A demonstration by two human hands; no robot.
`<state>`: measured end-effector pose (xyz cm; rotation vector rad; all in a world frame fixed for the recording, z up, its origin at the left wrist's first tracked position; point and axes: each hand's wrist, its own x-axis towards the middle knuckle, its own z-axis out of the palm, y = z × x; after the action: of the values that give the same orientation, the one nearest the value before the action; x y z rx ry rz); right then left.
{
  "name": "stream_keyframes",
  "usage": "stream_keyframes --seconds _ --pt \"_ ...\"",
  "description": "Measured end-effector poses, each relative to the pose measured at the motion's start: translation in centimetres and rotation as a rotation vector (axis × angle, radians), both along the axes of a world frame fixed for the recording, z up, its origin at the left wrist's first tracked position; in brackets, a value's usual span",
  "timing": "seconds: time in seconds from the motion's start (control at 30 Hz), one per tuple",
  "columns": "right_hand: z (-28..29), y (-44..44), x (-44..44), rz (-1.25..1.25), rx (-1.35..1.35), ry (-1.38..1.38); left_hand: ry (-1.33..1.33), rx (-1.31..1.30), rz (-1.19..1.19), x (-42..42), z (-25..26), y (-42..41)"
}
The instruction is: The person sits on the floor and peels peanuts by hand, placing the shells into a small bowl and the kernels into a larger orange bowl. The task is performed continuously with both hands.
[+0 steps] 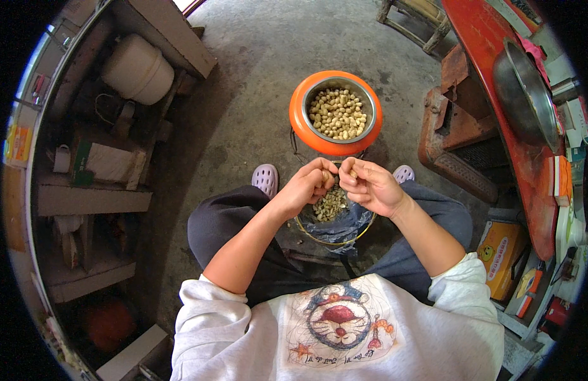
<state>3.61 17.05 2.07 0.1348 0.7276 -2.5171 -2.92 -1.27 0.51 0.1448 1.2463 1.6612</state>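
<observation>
Both of my hands are raised close together over a bin lined with a dark plastic bag (339,233), with its yellow rim showing. Peanut shells (330,205) lie inside it. My left hand (309,183) is curled, with a pale peanut (326,175) against its fingers. In my right hand (373,186) a small peanut piece (353,174) is pinched between thumb and fingers. Just beyond the hands, an orange pot with a steel inner rim (298,112) holds many unshelled peanuts (336,114).
Wooden shelves (94,201) with a white bucket (140,69) stand on the left. At the right are a red table (501,105) bearing a metal basin (525,95), a rusty metal stove-like object (458,138) and a yellow box (501,257). A wooden stool (415,21) stands at the top.
</observation>
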Motion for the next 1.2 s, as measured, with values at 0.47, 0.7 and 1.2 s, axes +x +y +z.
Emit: stream_keyframes --seconds 0.47,0.7,1.2 --pt "-1.5 -0.8 0.1 -0.279 1.056 0.342 -0.077 0.177 0.212 -0.3 1.4 0.1" --pt "0.0 -1.3 0.3 -0.266 1.219 0.487 -0.084 0.216 0.091 0.6 0.9 0.2" --pt "1.4 -1.1 0.1 -0.125 1.994 1.137 0.455 0.032 -0.116 1.3 -0.6 0.6"
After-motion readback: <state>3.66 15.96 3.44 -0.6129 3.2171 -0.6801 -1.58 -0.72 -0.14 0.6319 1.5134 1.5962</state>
